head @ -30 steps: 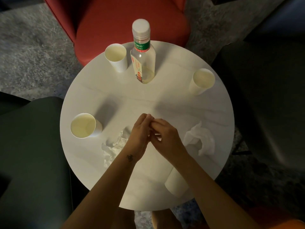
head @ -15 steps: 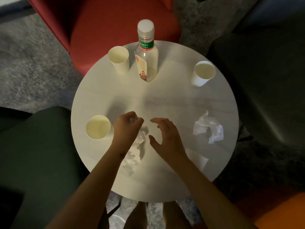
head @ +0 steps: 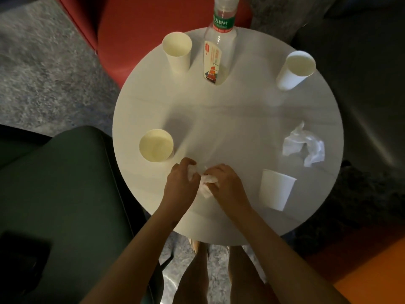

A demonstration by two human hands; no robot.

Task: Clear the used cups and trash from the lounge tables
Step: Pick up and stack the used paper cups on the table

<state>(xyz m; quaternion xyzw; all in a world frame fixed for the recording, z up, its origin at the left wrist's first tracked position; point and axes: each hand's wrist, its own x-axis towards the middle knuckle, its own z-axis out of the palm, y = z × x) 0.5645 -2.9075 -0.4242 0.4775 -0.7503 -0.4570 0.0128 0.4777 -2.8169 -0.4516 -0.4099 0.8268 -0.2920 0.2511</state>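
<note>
Item: crumpled tissue (head: 207,183), gathered between both hands over the bench's (head: 219,119) near side.
Left hand (head: 182,183) curled round one end; right hand (head: 225,185), open a moment ago, now pinches the other: wad looks ready to lift. Near cup (head: 156,145) left of the left hand, side cup (head: 276,189) right of the right hand; second tissue (head: 304,148), far cups (head: 177,49), bottle (head: 215,53) beyond both, uncollected.

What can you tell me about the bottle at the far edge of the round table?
The bottle is clear plastic with a white cap, partly cut off by the frame, a green neck band and a pale label showing an orange sailing ship. It stands upright on the white table, apart from the paper cup beside it. Only the table touches it.
</note>
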